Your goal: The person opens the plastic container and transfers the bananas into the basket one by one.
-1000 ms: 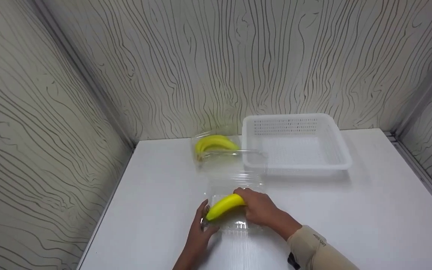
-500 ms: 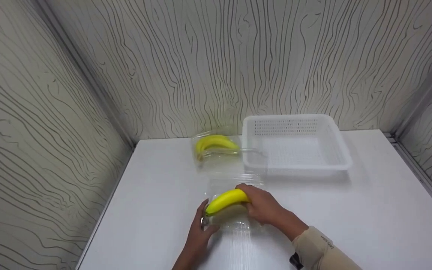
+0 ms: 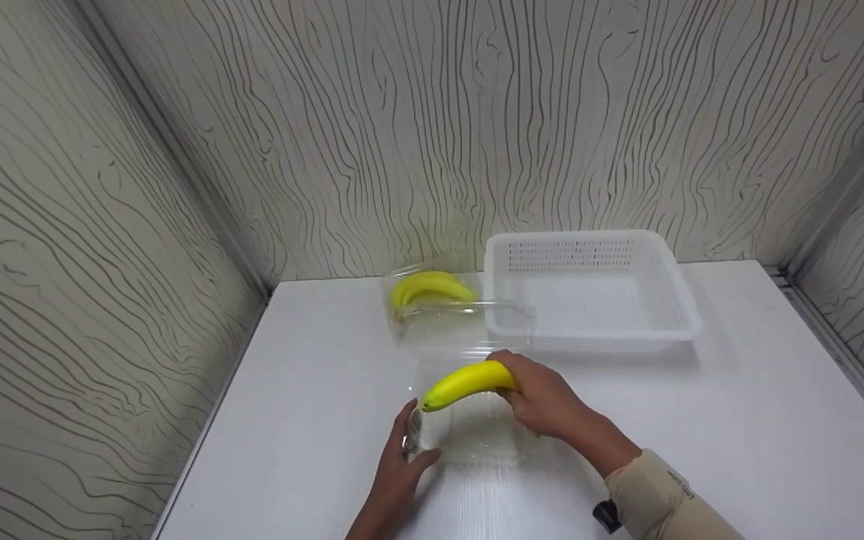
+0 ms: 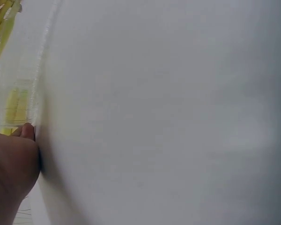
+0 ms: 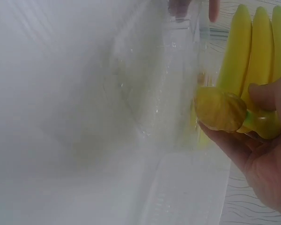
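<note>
My right hand (image 3: 548, 397) grips a bunch of yellow bananas (image 5: 239, 51) by its stem end. In the head view the bunch (image 3: 466, 384) hangs tilted above an unfolded clear plastic clamshell box (image 3: 477, 439), its tips toward the left. The hand's thumb and fingers lie on either side of the stem in the right wrist view. My left hand (image 3: 396, 469) holds the clamshell at its near left corner, thumb in front and fingers along the left wall. Only part of this hand (image 4: 14, 164) shows in the left wrist view, at the left edge.
Behind, against the wall, a second clear clamshell (image 3: 439, 326) holds more yellow bananas (image 3: 432, 285). To its right stands a white perforated plastic basket (image 3: 691, 319). Everything rests on a white table (image 3: 747, 420) enclosed by wood-grain patterned panels.
My right hand has lifted the banana bunch up and to the right, away from the clamshell's floor. My left hand has stayed at the corner of the box.
</note>
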`<control>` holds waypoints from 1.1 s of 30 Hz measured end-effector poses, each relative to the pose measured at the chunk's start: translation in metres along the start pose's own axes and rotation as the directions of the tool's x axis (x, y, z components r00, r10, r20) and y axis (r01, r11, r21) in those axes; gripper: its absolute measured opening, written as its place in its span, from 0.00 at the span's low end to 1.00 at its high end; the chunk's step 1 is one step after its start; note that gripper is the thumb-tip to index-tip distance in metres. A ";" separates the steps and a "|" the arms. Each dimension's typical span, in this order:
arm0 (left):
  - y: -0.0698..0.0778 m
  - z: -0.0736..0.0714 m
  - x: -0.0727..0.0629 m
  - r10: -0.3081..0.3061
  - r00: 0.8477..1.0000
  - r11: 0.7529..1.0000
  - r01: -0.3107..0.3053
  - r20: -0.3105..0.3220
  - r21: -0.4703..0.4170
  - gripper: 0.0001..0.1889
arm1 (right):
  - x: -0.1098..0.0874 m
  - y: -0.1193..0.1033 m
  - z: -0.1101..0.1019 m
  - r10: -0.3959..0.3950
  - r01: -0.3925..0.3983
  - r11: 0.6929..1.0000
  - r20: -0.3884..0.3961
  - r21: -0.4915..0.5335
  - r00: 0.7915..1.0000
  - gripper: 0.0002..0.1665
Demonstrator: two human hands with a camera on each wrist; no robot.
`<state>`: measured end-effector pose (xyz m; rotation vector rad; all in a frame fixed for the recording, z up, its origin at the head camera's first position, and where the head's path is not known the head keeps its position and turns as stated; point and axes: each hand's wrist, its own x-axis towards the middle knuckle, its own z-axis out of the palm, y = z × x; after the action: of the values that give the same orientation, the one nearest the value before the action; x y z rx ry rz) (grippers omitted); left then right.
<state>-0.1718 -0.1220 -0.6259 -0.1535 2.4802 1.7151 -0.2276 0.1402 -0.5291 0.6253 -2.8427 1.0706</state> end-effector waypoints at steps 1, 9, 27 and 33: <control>0.000 0.000 0.000 -0.001 1.000 1.000 0.001 -0.002 0.003 0.48 | 0.000 0.001 -0.002 0.005 -0.005 1.000 0.001 0.004 1.000 0.21; -0.002 0.000 0.001 -0.010 1.000 1.000 0.010 -0.009 -0.004 0.49 | -0.007 0.009 -0.014 0.026 -0.026 1.000 -0.001 -0.012 1.000 0.22; -0.003 -0.002 -0.001 0.030 1.000 1.000 -0.030 0.004 0.006 0.50 | -0.012 0.029 -0.043 0.121 -0.121 0.993 -0.042 0.005 0.992 0.23; -0.004 -0.003 -0.002 0.050 0.999 0.999 -0.050 0.000 0.000 0.51 | -0.013 0.034 -0.057 0.168 -0.167 0.986 -0.058 0.016 0.984 0.23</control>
<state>-0.1695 -0.1263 -0.6278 -0.0925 2.5044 1.7340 -0.2348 0.2048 -0.5090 0.3533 -2.8815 1.1072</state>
